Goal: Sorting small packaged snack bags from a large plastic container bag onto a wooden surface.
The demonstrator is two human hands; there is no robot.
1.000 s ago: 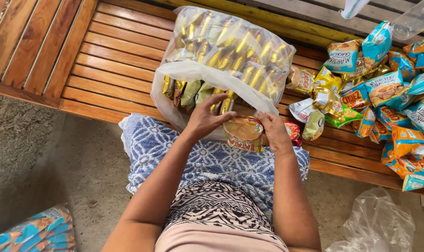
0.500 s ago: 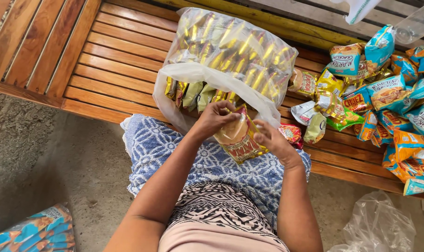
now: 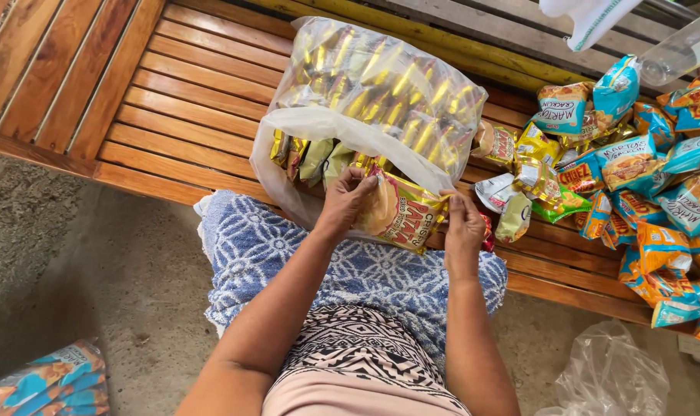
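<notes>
My left hand (image 3: 348, 202) and right hand (image 3: 464, 225) are both clamped on one yellow snack packet (image 3: 402, 211), held at the mouth of the clear plastic bag (image 3: 381, 92) of gold packets on the slatted wooden tabletop (image 3: 173, 100). Loose snack packets (image 3: 635, 169) lie to my right.

The left hand (image 3: 348, 202) covers the near left corner of the yellow snack packet (image 3: 400, 212), and the right hand (image 3: 464, 227) hides its right edge. Small packets inside the clear plastic bag (image 3: 365, 100) blur behind the film; their count cannot be told. At three o'clock the pile of blue and orange snack bags (image 3: 658, 192) runs off the edge. At seven o'clock another packet (image 3: 46, 385) is cut off, perhaps a larger multipack.
</notes>
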